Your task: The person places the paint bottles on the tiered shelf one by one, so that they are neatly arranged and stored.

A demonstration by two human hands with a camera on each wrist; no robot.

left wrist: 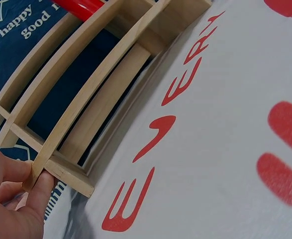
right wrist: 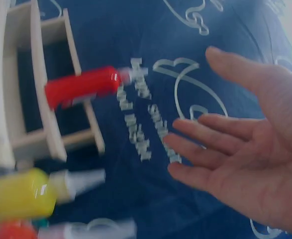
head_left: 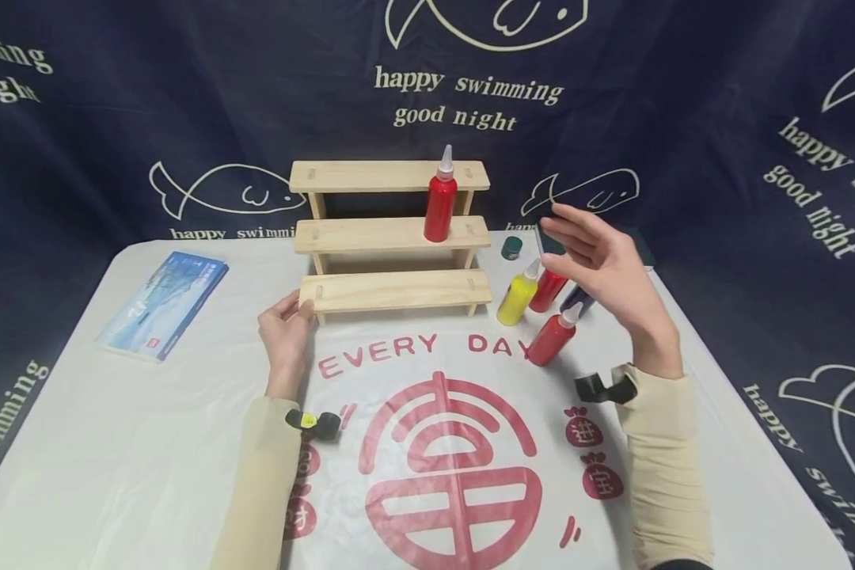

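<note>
A three-step wooden shelf [head_left: 399, 291] stands at the back of the table. My left hand [head_left: 283, 336] pinches the left end of its lowest step; in the left wrist view the thumb and fingers [left wrist: 39, 196] lie on either side of that board. A red squeeze bottle [head_left: 438, 210] with a pointed clear nozzle stands upright on the middle step, toward the right. My right hand [head_left: 606, 273] hovers over the right side with fingers spread, holding nothing. Below and left of it stand a yellow bottle [head_left: 517, 301], a red bottle [head_left: 552, 340], another red bottle [head_left: 546, 293] and a partly hidden dark bottle [head_left: 575, 299].
A small dark green jar [head_left: 511, 248] sits right of the shelf. Behind my right hand is a dark green flat object [head_left: 641, 245], mostly hidden. A blue and white box [head_left: 164, 309] lies at the left. Dark printed cloth [head_left: 221, 95] hangs behind the white-covered table [head_left: 150, 443].
</note>
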